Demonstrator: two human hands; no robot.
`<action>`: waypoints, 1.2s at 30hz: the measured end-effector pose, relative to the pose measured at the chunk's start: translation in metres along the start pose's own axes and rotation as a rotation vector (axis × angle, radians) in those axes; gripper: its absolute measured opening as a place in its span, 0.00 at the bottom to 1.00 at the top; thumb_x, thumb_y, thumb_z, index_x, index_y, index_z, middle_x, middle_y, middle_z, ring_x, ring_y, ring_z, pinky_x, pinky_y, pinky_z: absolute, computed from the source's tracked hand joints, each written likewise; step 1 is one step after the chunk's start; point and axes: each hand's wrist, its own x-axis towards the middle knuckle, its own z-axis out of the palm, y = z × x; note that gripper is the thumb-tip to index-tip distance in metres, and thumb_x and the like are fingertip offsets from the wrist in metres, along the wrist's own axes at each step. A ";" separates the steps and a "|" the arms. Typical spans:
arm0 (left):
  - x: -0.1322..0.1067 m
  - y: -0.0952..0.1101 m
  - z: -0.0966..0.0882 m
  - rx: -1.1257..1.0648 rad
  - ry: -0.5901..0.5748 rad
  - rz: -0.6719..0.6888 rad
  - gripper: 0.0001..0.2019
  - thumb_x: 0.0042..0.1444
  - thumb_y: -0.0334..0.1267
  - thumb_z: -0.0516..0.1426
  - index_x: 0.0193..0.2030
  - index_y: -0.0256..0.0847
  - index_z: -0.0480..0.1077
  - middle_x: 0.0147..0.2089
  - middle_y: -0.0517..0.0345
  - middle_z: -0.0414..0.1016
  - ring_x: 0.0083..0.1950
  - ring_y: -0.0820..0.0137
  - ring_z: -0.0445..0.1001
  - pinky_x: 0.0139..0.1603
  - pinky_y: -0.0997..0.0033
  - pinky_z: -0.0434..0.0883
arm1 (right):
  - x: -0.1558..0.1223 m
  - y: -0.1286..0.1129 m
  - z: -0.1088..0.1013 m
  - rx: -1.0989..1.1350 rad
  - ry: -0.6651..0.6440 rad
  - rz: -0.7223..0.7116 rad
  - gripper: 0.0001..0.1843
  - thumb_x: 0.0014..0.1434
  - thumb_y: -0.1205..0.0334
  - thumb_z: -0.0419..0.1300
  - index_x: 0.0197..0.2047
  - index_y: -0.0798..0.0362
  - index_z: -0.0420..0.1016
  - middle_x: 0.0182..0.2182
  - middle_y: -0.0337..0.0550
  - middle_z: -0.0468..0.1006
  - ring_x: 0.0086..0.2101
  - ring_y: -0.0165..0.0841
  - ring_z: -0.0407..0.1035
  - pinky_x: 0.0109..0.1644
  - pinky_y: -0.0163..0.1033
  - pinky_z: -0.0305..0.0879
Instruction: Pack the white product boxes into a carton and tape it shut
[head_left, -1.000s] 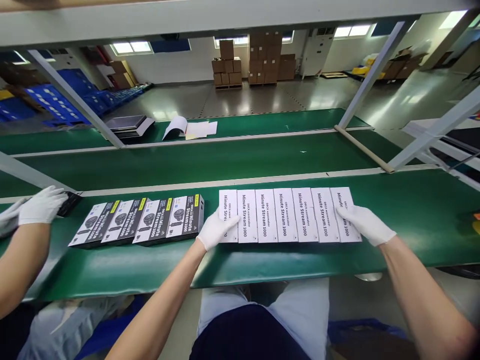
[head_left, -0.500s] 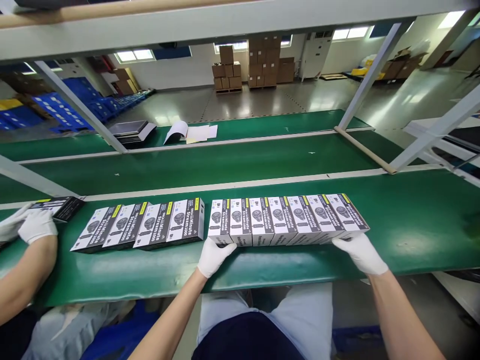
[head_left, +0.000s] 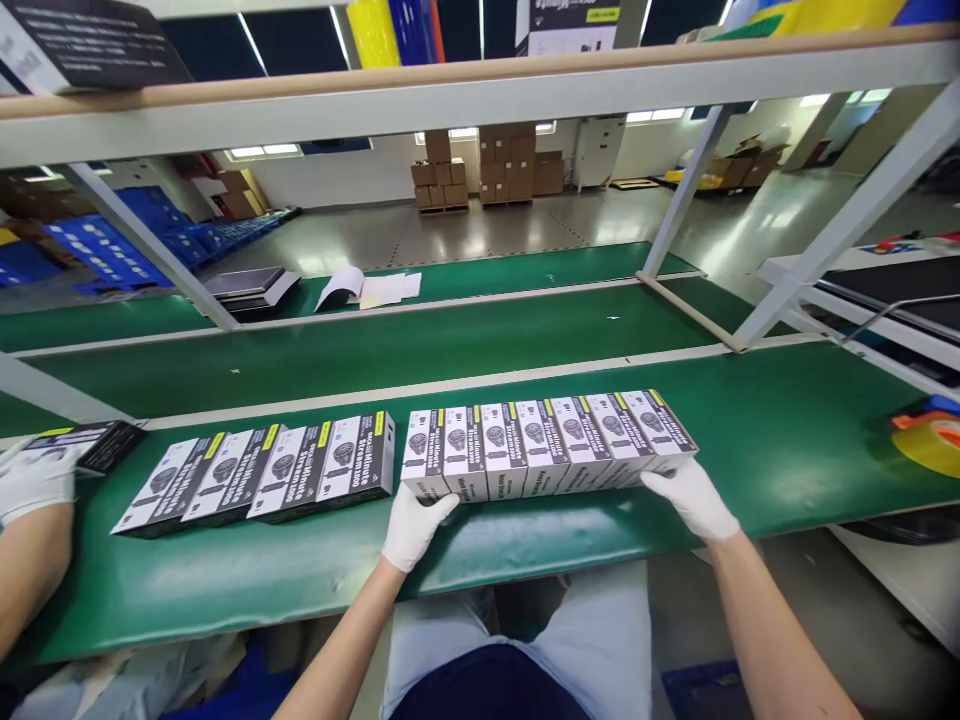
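Boxed row (head_left: 544, 445): seven cartons pressed side by side near worktop's front edge (head_left: 525, 545). Left hand (head_left: 412, 525) and right hand (head_left: 694, 495) clasp its ends. Step: squaring up; next needs even inward squeeze.

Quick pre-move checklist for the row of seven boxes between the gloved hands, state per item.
1. Left hand on the left end of the row of seven boxes: ok, glove touches the end box.
2. Right hand on the right end: ok, glove touches the end box.
3. Boxes packed side by side with no visible gaps: ok.
4. Row clear of the four flat boxes to the left: ok, a narrow gap shows.
5. Co-worker's gloved hand away from the row: ok, at the far left edge.
6. Grip firmness at both ends: cannot tell.
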 end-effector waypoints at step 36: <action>0.015 -0.009 -0.021 0.253 -0.128 0.052 0.30 0.49 0.60 0.66 0.55 0.44 0.78 0.53 0.49 0.82 0.63 0.43 0.75 0.72 0.40 0.66 | -0.003 -0.010 0.039 0.223 0.083 -0.097 0.46 0.53 0.51 0.77 0.70 0.54 0.68 0.67 0.55 0.71 0.66 0.50 0.65 0.76 0.56 0.55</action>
